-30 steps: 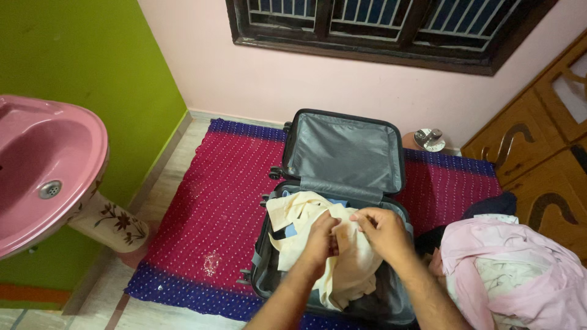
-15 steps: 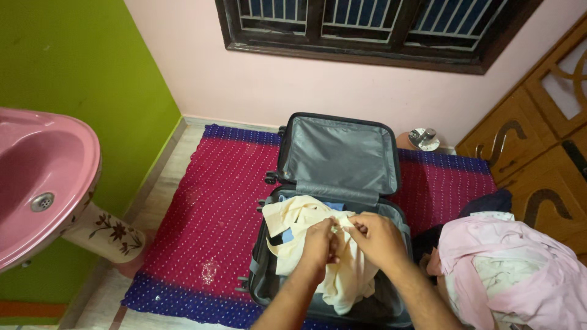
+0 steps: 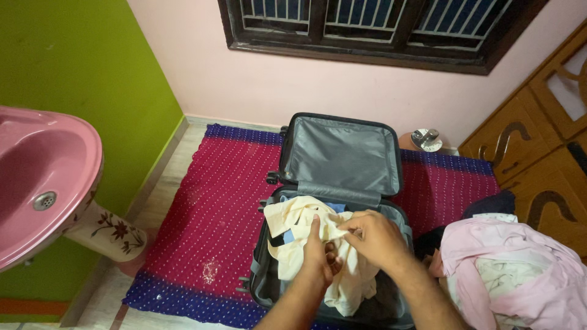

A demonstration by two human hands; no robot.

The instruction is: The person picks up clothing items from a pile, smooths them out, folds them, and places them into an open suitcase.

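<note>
While both forearms reach in from the bottom edge, left hand [image 3: 319,253] and right hand [image 3: 371,237] meet over the cream garment [image 3: 306,235], which lies bunched in the lower half of the open grey suitcase [image 3: 333,208]. Left hand: thumb up, fingers curled under a fold of the cloth, gripping it. Right hand: fingers bent down, pinching the cloth at its top edge just beside the left thumb; hands close together, near touching. Cream fabric spills toward the front rim of the case; a bit of blue cloth [image 3: 334,207] shows under it at the back. To the right of the case, just beside it, a heap of pink and white clothes [image 3: 513,269], with a dark garment [image 3: 489,205] behind that. Suitcase lid stands tilted back, grey lining facing up. Case sits on a red mat with white dots and blue border [image 3: 214,201]. Left: pink washbasin [image 3: 43,177] on a flowered pedestal against a green wall [image 3: 79,61]. Right: carved wooden cabinet [image 3: 538,146]. Behind the lid, a small round metal-topped object [image 3: 426,139] on the floor by the pink wall. Dark-framed barred window [image 3: 379,27] above.
</note>
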